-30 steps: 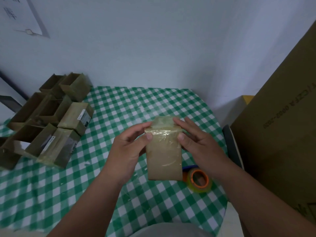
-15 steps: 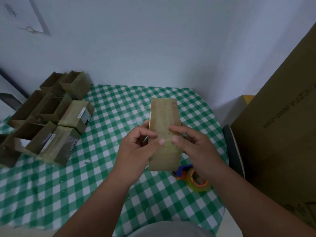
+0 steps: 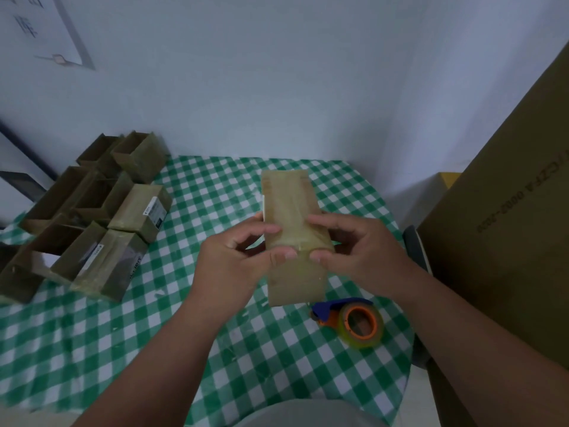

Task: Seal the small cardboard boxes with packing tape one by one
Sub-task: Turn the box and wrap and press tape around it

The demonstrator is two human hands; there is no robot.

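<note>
A small brown cardboard box [image 3: 291, 211] is held above the green checked table [image 3: 215, 349], its long side pointing away from me, with shiny clear tape over its top face. My left hand [image 3: 243, 263] grips its left side, thumb pressing on the tape. My right hand [image 3: 354, 257] grips the right side, thumb also on the tape beside the left one. A tape dispenser [image 3: 354, 322] with an orange core and blue handle lies on the table just below my right hand.
Several small cardboard boxes [image 3: 92, 217], some open and some closed, are clustered at the table's left. A large brown carton [image 3: 508, 241] stands at the right, with a dark chair edge [image 3: 414, 248] before it. White walls lie behind.
The box has been tilted flat, its far end now pointing away from me. Both thumbs have slid toward the near end along the tape.
</note>
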